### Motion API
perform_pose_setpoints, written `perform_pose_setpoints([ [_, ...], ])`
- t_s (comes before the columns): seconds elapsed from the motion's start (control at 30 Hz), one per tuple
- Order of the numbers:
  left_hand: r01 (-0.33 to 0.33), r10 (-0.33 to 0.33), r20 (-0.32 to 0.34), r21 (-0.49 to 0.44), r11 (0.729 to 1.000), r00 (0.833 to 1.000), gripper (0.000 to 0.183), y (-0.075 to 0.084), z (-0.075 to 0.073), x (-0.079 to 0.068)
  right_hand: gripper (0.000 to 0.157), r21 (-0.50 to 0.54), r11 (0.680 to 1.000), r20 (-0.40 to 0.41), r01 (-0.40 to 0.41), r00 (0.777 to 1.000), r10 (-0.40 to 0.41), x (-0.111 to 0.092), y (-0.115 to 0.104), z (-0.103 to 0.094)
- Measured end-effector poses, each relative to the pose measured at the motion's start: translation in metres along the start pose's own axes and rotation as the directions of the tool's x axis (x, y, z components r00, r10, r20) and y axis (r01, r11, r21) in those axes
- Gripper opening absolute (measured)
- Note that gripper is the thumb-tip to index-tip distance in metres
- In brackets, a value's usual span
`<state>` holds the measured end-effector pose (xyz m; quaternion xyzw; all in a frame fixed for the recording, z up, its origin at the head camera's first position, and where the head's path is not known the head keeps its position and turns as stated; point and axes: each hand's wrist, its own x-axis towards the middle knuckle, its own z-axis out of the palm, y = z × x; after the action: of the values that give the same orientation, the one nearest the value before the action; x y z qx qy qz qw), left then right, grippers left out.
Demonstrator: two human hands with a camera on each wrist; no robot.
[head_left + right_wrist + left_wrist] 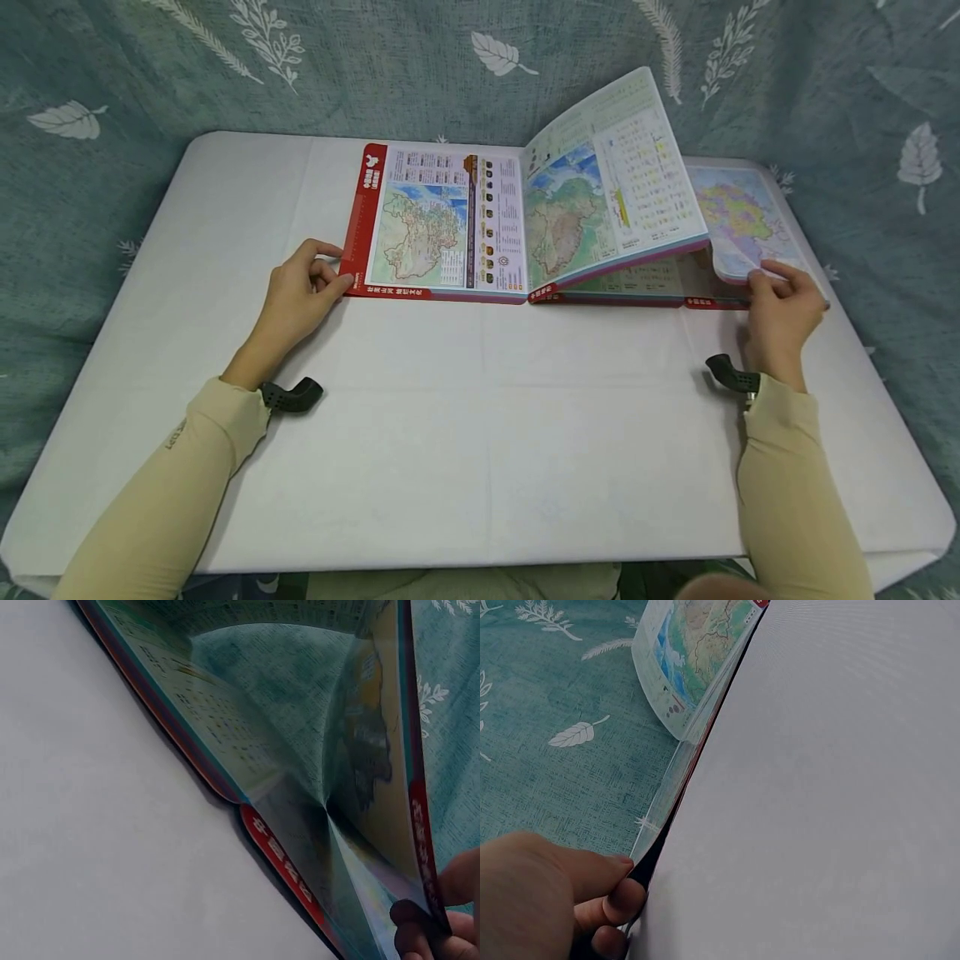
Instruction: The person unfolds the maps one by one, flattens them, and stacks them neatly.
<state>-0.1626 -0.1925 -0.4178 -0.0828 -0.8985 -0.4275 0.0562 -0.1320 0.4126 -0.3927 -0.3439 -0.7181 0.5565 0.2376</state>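
Observation:
A folding map sheet (495, 225) with several joined panels lies spread along the back of the table. At its left end, my left hand (300, 287) pinches the red-bordered edge of the left panel (363, 217) between thumb and fingers. In the left wrist view, the thumb and fingers (626, 892) stand at the sheet's edge. One middle panel (570, 208) tilts up from its fold, above another panel beneath. On the far right, my right hand (787, 312) pinches the lower edge of the right panel (738, 212), which stands raised in the right wrist view.
The white-covered table (480, 433) extends in front of the map sheet. A green-blue cloth (405, 75) with white leaf prints hangs behind it. Black curved pieces (296, 396) sit at both wrists, by the sleeve cuffs.

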Motion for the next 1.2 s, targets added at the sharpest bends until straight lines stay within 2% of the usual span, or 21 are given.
perform_pose_setpoints([
  [0.2,0.005,-0.005,0.005,-0.007,1.0,1.0,0.036,0.0,0.001,-0.001,0.043,-0.117,0.993,0.001,-0.023,1.0,0.024,0.002,0.0,-0.007],
  [0.4,-0.002,0.003,0.011,-0.01,1.0,1.0,0.036,0.0,0.002,-0.001,0.057,-0.258,0.966,-0.022,0.018,0.999,-0.024,0.005,0.005,-0.016],
  [0.5,-0.005,0.005,0.014,-0.008,1.0,1.0,0.036,0.001,0.003,-0.001,0.062,-0.348,0.937,-0.041,0.037,0.998,-0.055,0.009,0.011,-0.02],
  [0.7,-0.007,0.007,0.014,-0.004,1.0,1.0,0.037,0.001,0.003,0.0,0.071,-0.513,0.856,-0.051,0.066,0.993,-0.107,0.016,0.018,-0.022],
  [0.9,-0.012,0.012,0.005,-0.002,1.0,1.0,0.036,0.0,0.002,-0.001,0.072,-0.56,0.824,-0.031,0.087,0.992,-0.126,0.016,0.018,-0.024],
  [1.2,-0.022,0.022,-0.007,0.001,1.0,1.0,0.035,-0.002,-0.002,-0.001,0.073,-0.578,0.813,-0.073,0.074,0.987,-0.142,0.014,0.017,-0.029],
])
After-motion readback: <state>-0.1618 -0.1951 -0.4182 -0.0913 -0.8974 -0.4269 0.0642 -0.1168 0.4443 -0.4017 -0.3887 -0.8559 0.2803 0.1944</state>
